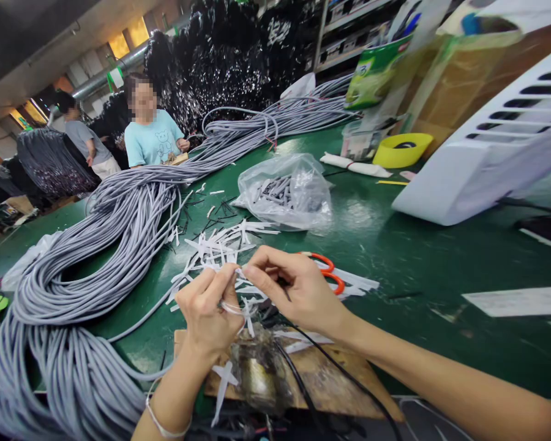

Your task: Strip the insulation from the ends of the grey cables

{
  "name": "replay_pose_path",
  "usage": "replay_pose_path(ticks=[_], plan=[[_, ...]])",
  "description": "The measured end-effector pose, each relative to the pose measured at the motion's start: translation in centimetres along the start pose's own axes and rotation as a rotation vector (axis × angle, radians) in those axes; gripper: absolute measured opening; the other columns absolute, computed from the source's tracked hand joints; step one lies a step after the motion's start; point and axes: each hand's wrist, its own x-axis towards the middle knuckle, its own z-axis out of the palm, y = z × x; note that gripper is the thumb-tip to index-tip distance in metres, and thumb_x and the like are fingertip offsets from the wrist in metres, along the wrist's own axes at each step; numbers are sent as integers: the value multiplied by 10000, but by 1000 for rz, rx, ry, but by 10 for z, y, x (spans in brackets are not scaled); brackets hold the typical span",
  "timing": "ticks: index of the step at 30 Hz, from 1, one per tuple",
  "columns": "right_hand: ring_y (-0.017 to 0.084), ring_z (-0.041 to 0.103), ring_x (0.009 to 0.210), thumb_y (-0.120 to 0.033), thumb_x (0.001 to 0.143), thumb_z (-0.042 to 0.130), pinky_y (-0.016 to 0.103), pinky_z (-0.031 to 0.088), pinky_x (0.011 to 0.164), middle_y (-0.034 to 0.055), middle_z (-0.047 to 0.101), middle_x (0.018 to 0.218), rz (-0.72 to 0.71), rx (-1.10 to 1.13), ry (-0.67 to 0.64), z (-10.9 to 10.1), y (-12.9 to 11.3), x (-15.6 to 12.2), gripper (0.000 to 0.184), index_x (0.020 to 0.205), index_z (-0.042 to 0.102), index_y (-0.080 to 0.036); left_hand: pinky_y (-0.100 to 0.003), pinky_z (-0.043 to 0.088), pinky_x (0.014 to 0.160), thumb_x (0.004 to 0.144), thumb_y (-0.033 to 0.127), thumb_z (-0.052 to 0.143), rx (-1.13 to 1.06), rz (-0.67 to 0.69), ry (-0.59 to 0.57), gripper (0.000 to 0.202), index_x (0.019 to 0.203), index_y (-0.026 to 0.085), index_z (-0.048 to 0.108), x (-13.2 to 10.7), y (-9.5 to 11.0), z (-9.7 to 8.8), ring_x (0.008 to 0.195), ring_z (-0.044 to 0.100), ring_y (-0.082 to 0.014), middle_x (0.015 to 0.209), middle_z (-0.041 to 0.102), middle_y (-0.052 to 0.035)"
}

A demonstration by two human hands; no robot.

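Observation:
My left hand (pixel 211 312) is closed, its thumb and forefinger pinched together, with thin white strands (pixel 232 308) coming out below the fingers. Close to its fingertips, my right hand (pixel 298 291) also pinches. A small whitish bit (pixel 239 272) shows between the two hands, too small to name. Under them a clear-wrapped, brass-coloured device (pixel 259 373) sits on a wooden board (pixel 340 373), with black cables (pixel 344 366) running over it. Orange-handled scissors (pixel 333 278) lie partly hidden behind my right hand. White strips (pixel 215 245) are scattered just beyond my hands.
A large bundle of grey cables (pixel 114 257) stretches along the left of the green table (pixel 422 257). Beyond my hands stands a clear bag (pixel 284 190) of small grey pieces. At right are a yellow tape roll (pixel 401 150) and a white slotted housing (pixel 482 147). A co-worker (pixel 153 135) is across the table.

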Motion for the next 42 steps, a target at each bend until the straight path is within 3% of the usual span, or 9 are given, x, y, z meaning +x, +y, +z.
replay_pose_path(ticks=[5,7,10,15,20,25,35,38,42], plan=[[105,450,515,-346,792,556,227,357,462,-12,496,614,-126,-329,295,-5,-1,-3,155,782,501,-201,-214,376,500,846,141,471,-11,-52,39,202,885,122,668,1,2,-1,497,506,-106,598,607,-38],[118,504,549,-279,840,490,238,387,494,15,567,667,-205,-423,288,-6,-2,-5,89,805,522,-204,-209,381,497,845,139,474,-9,-72,59,191,873,121,663,3,3,-1,493,509,-100,608,617,-39],[103,512,489,-186,868,432,231,389,491,10,617,630,-309,-508,203,-4,-3,-8,173,748,555,-197,-204,368,473,841,133,480,-7,-80,83,182,856,115,661,3,4,-1,472,495,-91,594,610,-35],[85,447,379,-173,848,455,230,352,429,2,626,566,-327,-535,150,1,0,-9,196,715,598,-177,-211,339,438,834,129,493,8,-83,96,174,872,96,660,2,4,-1,461,491,-95,580,605,-41],[92,433,377,-219,848,439,230,337,429,0,576,499,-237,-475,130,1,0,-9,258,636,584,-189,-206,352,438,839,143,489,8,-85,99,178,858,115,664,2,4,0,455,500,-90,587,618,-39],[87,405,399,-273,855,412,217,323,421,-18,503,472,-50,-340,87,5,1,-11,282,610,520,-186,-210,364,451,833,147,506,70,-38,130,166,870,115,665,1,6,1,435,493,-90,551,605,-28],[107,388,478,-427,815,451,235,341,429,-3,455,535,225,42,225,28,11,-14,311,623,488,-185,-228,374,450,835,159,500,140,31,100,189,865,71,665,2,8,11,432,534,-117,537,621,-46],[95,361,442,-454,791,493,225,300,379,-16,405,512,251,134,301,15,17,1,324,593,437,-204,-233,345,418,821,151,503,175,65,102,186,827,83,675,-1,11,12,406,514,-118,491,589,-34],[52,169,333,-487,831,390,213,143,318,-85,208,472,246,163,460,-15,25,26,353,602,299,-236,-230,323,399,797,139,505,47,78,69,187,792,92,686,-4,11,11,370,473,-106,452,563,-18]])
